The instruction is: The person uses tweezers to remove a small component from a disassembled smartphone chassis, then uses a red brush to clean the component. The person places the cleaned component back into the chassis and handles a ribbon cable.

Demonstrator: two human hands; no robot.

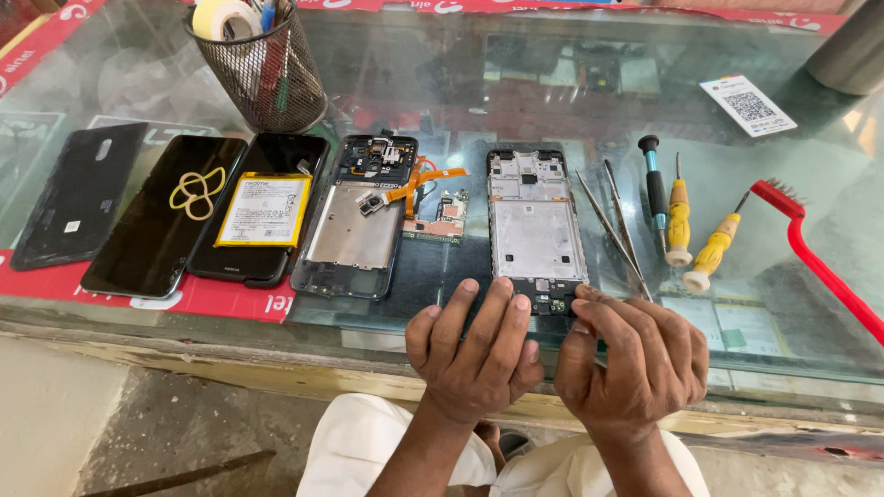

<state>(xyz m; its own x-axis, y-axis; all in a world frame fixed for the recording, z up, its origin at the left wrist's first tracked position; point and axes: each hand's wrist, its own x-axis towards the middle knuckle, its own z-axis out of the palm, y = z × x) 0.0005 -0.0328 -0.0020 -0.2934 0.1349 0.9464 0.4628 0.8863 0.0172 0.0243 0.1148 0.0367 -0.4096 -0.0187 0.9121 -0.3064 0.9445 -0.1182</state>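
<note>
Stripped silver-grey phone mid-frame with bare metal plate (pixel 537 230): judged light, thin, stiff yet easily bent; exposed board at lower end fragile; best held by long side edges, not by circuitry; glass tabletop (pixel 810 340) under it likely slippery; frame lies flat at centre of frame, lower end just above both hands; left hand (pixel 479 345) flat, fingers extended, tips touching frame's bottom edge, holding nothing; right hand (pixel 635 354) curled, fingertips pinched at frame's lower right corner; whether it grips something small, cannot tell; metal tweezers (pixel 612 230) just right of frame.

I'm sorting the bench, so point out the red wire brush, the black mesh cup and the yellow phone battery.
red wire brush (pixel 820 258), head view, handle
black mesh cup (pixel 272 78), head view, side wall
yellow phone battery (pixel 264 210), head view, centre label
</note>
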